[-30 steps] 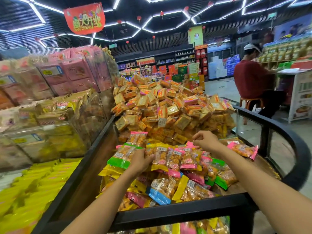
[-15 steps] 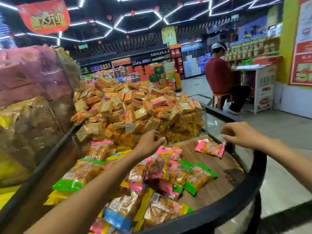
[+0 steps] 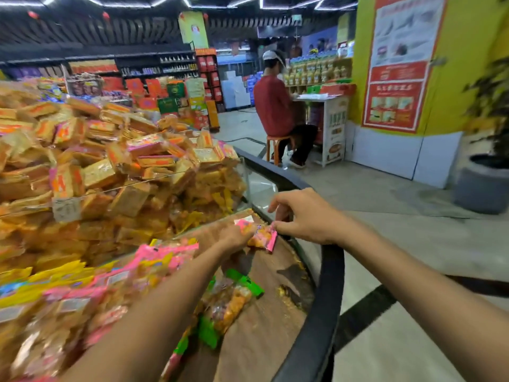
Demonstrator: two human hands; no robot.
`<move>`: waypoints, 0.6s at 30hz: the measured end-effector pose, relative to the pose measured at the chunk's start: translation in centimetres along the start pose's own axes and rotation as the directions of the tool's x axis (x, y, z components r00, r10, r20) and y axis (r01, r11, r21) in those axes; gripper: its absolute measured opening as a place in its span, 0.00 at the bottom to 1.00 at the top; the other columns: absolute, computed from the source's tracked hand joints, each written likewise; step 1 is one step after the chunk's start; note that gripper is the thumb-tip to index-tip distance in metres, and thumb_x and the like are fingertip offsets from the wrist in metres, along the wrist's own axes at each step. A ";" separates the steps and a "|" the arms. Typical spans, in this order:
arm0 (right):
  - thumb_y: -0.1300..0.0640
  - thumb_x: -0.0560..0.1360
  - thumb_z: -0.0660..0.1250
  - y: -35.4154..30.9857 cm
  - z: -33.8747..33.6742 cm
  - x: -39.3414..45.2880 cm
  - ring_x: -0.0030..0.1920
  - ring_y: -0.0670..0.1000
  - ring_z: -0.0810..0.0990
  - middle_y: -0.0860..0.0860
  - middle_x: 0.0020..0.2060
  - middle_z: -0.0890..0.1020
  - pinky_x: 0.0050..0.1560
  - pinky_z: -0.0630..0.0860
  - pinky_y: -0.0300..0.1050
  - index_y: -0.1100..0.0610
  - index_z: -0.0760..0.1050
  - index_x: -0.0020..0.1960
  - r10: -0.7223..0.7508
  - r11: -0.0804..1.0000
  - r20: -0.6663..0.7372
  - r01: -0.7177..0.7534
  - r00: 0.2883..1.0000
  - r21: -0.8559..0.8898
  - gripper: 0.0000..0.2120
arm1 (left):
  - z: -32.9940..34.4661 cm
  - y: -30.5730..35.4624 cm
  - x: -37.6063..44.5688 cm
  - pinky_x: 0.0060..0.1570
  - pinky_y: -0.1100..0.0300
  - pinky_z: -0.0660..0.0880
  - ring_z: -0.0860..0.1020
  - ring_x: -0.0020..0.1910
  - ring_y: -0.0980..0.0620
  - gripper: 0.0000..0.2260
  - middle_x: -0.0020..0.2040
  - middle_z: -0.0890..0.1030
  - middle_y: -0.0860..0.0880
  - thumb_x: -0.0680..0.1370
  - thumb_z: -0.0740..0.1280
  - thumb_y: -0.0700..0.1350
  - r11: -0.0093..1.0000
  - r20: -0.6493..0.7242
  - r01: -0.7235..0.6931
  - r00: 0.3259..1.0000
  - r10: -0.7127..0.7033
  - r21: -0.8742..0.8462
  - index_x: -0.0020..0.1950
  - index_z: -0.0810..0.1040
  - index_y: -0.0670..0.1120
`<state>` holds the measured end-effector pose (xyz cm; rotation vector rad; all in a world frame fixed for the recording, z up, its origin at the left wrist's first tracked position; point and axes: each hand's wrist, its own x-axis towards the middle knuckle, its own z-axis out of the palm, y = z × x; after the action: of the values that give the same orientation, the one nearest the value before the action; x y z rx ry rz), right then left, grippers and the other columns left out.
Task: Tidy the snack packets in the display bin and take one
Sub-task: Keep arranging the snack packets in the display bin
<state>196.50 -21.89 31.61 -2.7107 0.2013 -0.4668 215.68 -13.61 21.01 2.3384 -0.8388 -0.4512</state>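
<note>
View: single head-worn wide-angle camera
Facing: forward and down, over black-rimmed wooden display bin (image 3: 316,321)
Nearness: close, arm's reach
Forearms: entering from 6 o'clock
Shop floor: 2 o'clock

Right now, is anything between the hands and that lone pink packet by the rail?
Nothing visible. Both the left hand and right hand already touch the pink-edged snack packet on the wooden bin floor.

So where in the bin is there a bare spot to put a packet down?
The brown bin floor is bare between the green-edged packet and the black rim, and below the lone pink packet that both hands reach. Some crumbs lie near the rim. The left side is crowded: the heap of mixed packets covers it.
</note>
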 end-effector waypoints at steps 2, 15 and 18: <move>0.51 0.73 0.69 0.2 0.1 0.1 0.44 0.46 0.79 0.43 0.41 0.81 0.48 0.78 0.52 0.52 0.77 0.54 0.001 1.000 -0.002 -0.001 1.000 0.006 0.11 | 0.4 -0.7 1.1 0.58 0.52 0.73 0.76 0.58 0.43 0.30 0.59 0.79 0.41 0.71 0.63 0.65 0.999 -0.033 0.027 0.999 -0.028 -0.024 0.61 0.77 0.43; 0.51 0.73 0.69 0.1 0.2 0.0 0.45 0.46 0.79 0.46 0.43 0.82 0.51 0.78 0.52 0.52 0.76 0.55 0.032 0.999 0.003 -0.032 0.999 0.028 0.12 | 1.9 -1.5 3.2 0.41 0.56 0.75 0.77 0.53 0.45 0.34 0.54 0.79 0.44 0.56 0.82 0.39 0.853 -0.088 0.197 0.959 -0.271 -0.484 0.60 0.74 0.42; 0.52 0.74 0.68 0.1 0.2 -0.1 0.45 0.46 0.80 0.47 0.44 0.82 0.50 0.79 0.52 0.52 0.76 0.56 0.038 0.999 0.010 -0.038 0.999 0.023 0.12 | 1.4 -0.9 1.7 0.39 0.54 0.79 0.79 0.52 0.44 0.32 0.54 0.80 0.42 0.59 0.81 0.36 0.825 -0.085 0.162 0.966 -0.245 -0.541 0.60 0.74 0.40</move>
<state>196.49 -21.90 31.41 -2.6810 0.2429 -0.4429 216.65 -14.85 19.20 1.9109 -0.3268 -0.5125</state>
